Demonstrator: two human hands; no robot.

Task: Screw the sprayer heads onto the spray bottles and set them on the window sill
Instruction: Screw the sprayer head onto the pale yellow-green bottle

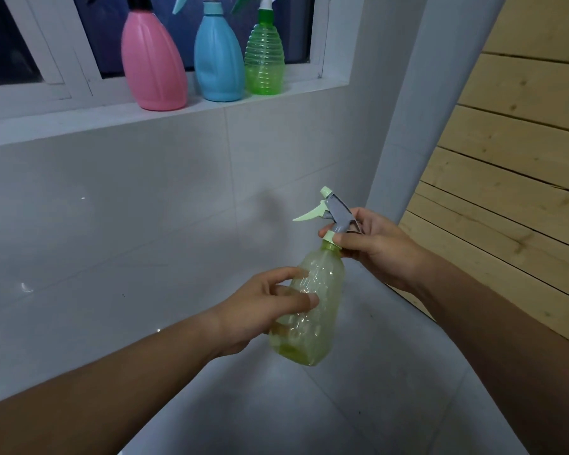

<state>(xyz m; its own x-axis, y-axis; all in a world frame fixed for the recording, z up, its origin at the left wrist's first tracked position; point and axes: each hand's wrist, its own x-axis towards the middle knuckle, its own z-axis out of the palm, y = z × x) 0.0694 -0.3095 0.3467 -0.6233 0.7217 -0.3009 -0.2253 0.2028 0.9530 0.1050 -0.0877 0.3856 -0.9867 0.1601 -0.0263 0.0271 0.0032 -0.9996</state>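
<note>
Threading sprayer head [334, 211] onto yellow bottle [309, 300]: right hand [372, 247] fingers pinch the collar at the neck, left hand [263, 310] wraps the body just below. Bottle axis tilts up-right; sill [276, 96] lies well above both hands.

Dim, soft indoor light; wide-angle bending at the edges.

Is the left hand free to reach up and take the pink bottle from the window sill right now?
Probably not yet. The left hand is wrapped around the yellow-green bottle, while the right hand grips its sprayer head. The path to the pink bottle looks open, though it stands well above.
</note>
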